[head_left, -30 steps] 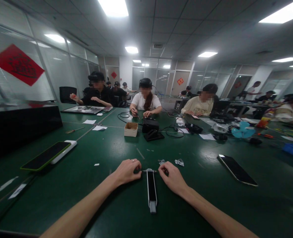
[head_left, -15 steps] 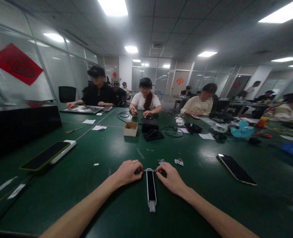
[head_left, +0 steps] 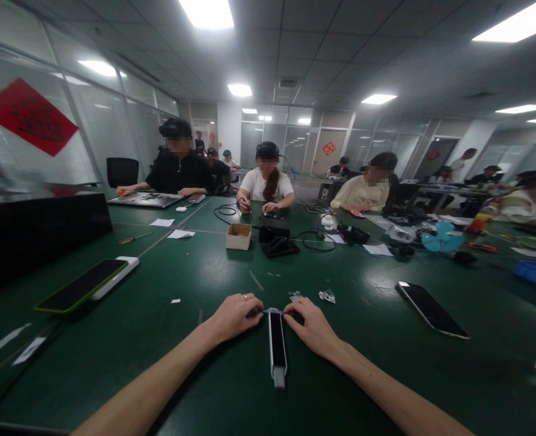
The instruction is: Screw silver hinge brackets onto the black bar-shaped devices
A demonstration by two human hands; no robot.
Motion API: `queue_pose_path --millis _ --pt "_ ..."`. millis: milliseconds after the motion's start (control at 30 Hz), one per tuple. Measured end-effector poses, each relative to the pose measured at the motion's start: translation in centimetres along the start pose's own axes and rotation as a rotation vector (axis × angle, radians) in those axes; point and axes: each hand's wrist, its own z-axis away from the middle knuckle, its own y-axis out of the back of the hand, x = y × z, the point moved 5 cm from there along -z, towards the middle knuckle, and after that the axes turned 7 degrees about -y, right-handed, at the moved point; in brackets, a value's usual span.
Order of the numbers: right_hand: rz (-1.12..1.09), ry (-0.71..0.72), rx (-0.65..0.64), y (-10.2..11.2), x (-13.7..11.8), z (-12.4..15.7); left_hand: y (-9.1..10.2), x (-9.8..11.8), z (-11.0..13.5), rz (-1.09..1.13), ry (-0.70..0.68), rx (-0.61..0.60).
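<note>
A narrow black-and-white device (head_left: pixel 277 345) lies lengthwise on the green table (head_left: pixel 195 284) between my hands. My left hand (head_left: pixel 234 315), wearing a ring, has its fingers pinched at the device's far end from the left. My right hand (head_left: pixel 311 327) pinches the same end from the right. A thin metal pin or bar seems to run between the fingertips, too small to name. Small metal parts (head_left: pixel 326 296) lie just beyond my right hand.
A phone on a white power bank (head_left: pixel 86 283) lies at the left, another phone (head_left: pixel 431 309) at the right. A cardboard box (head_left: pixel 239 236) and a black unit with cables (head_left: pixel 274 233) stand mid-table. Several people sit working at the far side. A black panel (head_left: pixel 40 233) stands at the left.
My right hand has slid a little to the left, closer to the device's far end. The left hand stays nearly still. A person at the far left sat up.
</note>
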Motion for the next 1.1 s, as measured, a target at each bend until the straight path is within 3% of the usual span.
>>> queue_pose_path --millis 567,1100 --pt "0.014 0.020 0.025 0.14 -0.30 -0.07 -0.04 0.16 -0.07 -0.065 -0.047 -0.017" --pt "-0.008 0.032 0.006 0.05 -0.19 0.00 0.14 0.49 0.15 0.057 -0.007 -0.137"
